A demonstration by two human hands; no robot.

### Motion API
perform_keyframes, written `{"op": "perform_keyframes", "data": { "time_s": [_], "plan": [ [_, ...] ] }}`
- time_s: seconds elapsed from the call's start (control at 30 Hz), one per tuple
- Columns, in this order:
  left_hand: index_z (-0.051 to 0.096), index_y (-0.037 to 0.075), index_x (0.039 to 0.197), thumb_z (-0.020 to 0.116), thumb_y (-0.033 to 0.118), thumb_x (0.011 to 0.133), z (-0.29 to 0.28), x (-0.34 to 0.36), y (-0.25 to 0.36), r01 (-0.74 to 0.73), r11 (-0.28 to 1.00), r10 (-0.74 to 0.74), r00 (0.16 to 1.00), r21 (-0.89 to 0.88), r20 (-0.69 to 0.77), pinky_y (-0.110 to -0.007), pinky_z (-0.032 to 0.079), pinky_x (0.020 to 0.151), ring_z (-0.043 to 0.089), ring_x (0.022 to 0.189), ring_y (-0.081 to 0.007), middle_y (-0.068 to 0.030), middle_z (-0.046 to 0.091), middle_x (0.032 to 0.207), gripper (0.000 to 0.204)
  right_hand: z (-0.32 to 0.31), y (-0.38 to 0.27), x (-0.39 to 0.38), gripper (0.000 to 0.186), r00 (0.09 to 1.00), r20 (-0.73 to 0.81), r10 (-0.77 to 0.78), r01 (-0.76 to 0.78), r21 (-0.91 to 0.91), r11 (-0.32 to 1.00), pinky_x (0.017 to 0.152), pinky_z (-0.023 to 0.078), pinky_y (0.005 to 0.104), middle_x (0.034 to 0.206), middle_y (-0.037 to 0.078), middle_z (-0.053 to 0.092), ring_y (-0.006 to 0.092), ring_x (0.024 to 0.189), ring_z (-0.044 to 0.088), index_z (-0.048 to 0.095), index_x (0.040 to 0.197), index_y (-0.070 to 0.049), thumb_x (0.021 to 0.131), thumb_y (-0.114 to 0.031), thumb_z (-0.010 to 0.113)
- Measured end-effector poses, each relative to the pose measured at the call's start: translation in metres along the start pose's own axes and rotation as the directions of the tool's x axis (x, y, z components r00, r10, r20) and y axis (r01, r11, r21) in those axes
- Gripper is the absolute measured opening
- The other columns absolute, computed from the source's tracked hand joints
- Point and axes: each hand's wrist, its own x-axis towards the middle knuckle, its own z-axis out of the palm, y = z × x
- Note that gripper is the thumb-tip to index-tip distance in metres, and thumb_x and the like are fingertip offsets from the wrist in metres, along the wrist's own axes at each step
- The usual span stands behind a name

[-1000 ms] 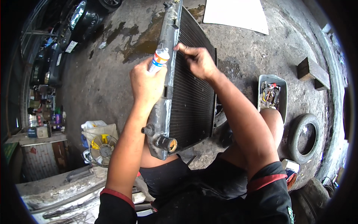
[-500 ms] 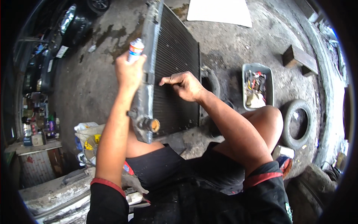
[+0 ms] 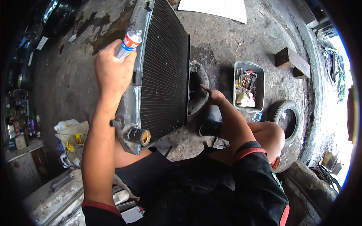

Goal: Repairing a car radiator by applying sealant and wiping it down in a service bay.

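A car radiator (image 3: 166, 71) stands tilted in front of me, its dark finned core facing right and its grey tank (image 3: 130, 103) on the left. At the tank's near end is a round neck (image 3: 143, 136) with an orange-brown inside. My left hand (image 3: 113, 69) is closed round a small tube (image 3: 128, 44) with red, white and blue bands and a pale, see-through end, held against the tank's upper part. My right hand (image 3: 215, 97) is off the radiator, to its right, with the index finger stretched out. Its other fingers are partly hidden, and I see nothing held in it.
A tire (image 3: 201, 84) lies beside and partly behind the radiator. Right of it stands a grey bin (image 3: 260, 86) of tools, with another tire (image 3: 288, 115) beyond. A metal block (image 3: 292, 62), a white sheet (image 3: 215, 8) and, at left, a fan with yellow parts (image 3: 77, 143) lie around.
My right hand has moved from in front of the core to the right and down, its finger now extended. The view has shifted, and the left hand still holds the tube.
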Motion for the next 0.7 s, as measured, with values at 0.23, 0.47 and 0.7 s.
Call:
{"op": "perform_keyframes", "data": {
  "time_s": [0.23, 0.47, 0.7],
  "plan": [
    [0.069, -0.001, 0.094, 0.071, 0.015, 0.079, -0.006, -0.001, -0.017, 0.162, 0.984, -0.160, 0.987, -0.077, 0.036, -0.032, 0.048, 0.065, 0.064, 0.065, -0.0171, -0.0128, 0.067, 0.073, 0.021, 0.019, 0.021, 0.021, 0.082, 0.991, -0.124, -0.052, -0.019, -0.510, 0.860, 0.069, 0.054, 0.0398, 0.095, 0.012, 0.071, 0.0280, 0.082, 0.070, 0.004, 0.148, -0.052, 0.092, -0.012, 0.049],
    [0.070, -0.001, 0.095, 0.071, 0.014, 0.080, -0.006, 0.003, -0.026, 0.237, 0.966, -0.230, 0.970, -0.105, 0.072, -0.031, 0.047, 0.065, 0.061, 0.064, -0.0129, -0.0083, 0.069, 0.074, 0.021, 0.078, -0.032, 0.026, 0.083, 0.894, -0.219, 0.390, -0.388, 0.053, 0.920, 0.072, 0.055, 0.0437, 0.097, 0.018, 0.071, 0.0299, 0.081, 0.071, -0.017, 0.150, -0.034, 0.095, -0.013, 0.042],
    [0.070, -0.001, 0.096, 0.071, 0.015, 0.080, 0.000, 0.004, -0.025, 0.218, 0.973, -0.214, 0.975, -0.081, 0.061, -0.032, 0.047, 0.065, 0.062, 0.065, -0.0151, -0.0100, 0.069, 0.074, 0.023, 0.101, -0.035, 0.024, 0.080, 0.812, -0.233, 0.535, -0.456, 0.319, 0.831, 0.077, 0.055, 0.0453, 0.103, 0.019, 0.069, 0.0313, 0.088, 0.070, -0.016, 0.150, -0.037, 0.096, -0.015, 0.040]
  ]
}}
